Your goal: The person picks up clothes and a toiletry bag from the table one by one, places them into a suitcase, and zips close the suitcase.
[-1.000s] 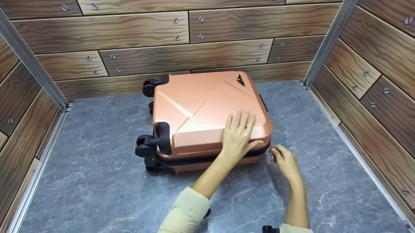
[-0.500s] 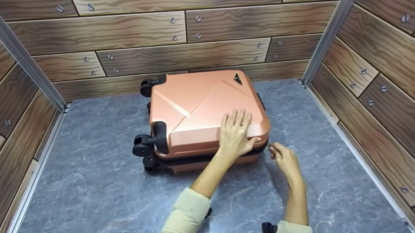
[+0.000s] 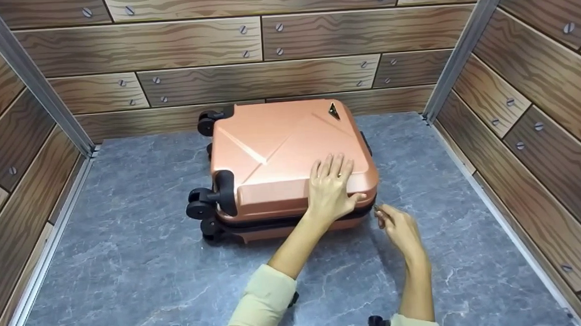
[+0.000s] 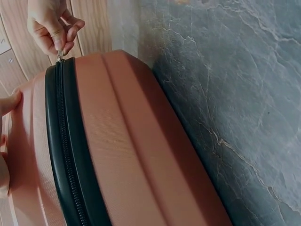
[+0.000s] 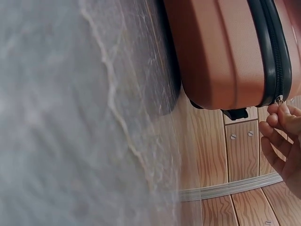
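A rose-gold hard-shell suitcase (image 3: 279, 143) lies flat on the grey marbled surface, its black wheels (image 3: 200, 202) toward the left. My left hand (image 3: 329, 193) rests on its upper shell near the front right edge, fingers straight and thumb out to the side. At the front right corner, my right hand (image 3: 399, 229) pinches a small metal zipper pull (image 5: 279, 99) between thumb and fingers. The zipper (image 4: 66, 141) runs along a black band around the case's side; its teeth look joined along the front stretch in the left wrist view.
Wood-plank-patterned walls (image 3: 197, 43) enclose the surface at the back and both sides, with metal strips along the corners. The suitcase's far side lies close to the back wall. A black handle (image 5: 235, 113) sticks out from the case's right end.
The head view has shifted slightly. My right fingertips have dipped a little at the suitcase's corner, still on the zipper pull. The left hand keeps its place on the shell.
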A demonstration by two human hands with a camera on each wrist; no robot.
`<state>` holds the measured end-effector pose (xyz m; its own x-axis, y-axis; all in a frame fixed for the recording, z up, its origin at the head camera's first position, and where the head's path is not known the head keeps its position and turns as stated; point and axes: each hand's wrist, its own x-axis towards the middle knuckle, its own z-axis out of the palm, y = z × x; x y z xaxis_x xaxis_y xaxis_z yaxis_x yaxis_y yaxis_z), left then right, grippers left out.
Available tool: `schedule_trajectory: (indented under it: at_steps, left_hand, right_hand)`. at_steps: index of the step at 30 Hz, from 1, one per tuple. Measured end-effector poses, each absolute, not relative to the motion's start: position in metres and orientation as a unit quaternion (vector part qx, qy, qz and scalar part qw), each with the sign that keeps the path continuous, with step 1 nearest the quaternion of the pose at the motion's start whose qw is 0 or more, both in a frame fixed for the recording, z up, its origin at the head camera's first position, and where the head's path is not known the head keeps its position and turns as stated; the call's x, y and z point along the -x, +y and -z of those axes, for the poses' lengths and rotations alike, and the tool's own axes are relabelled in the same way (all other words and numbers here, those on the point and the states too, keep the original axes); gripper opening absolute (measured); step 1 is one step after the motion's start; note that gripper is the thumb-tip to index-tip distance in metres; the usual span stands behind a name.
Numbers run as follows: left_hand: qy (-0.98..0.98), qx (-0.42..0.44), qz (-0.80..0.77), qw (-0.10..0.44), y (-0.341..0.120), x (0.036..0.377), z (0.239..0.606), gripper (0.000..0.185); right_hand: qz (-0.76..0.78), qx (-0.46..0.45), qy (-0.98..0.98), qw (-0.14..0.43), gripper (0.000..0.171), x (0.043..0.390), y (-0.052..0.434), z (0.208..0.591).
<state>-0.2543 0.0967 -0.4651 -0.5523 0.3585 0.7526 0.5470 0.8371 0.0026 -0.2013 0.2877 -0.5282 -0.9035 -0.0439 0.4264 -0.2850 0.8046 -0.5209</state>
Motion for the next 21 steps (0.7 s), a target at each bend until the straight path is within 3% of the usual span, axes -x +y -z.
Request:
schedule_trajectory:
  at_steps: [21]
  left_hand:
    - [-0.877, 0.256, 0.136, 0.384, 0.0959, 0.2523, 0.4646, 0.075]
  right_hand:
    - [-0.289, -0.113, -0.938, 0.156, 0.02, 0.1926, 0.2805, 0.5191]
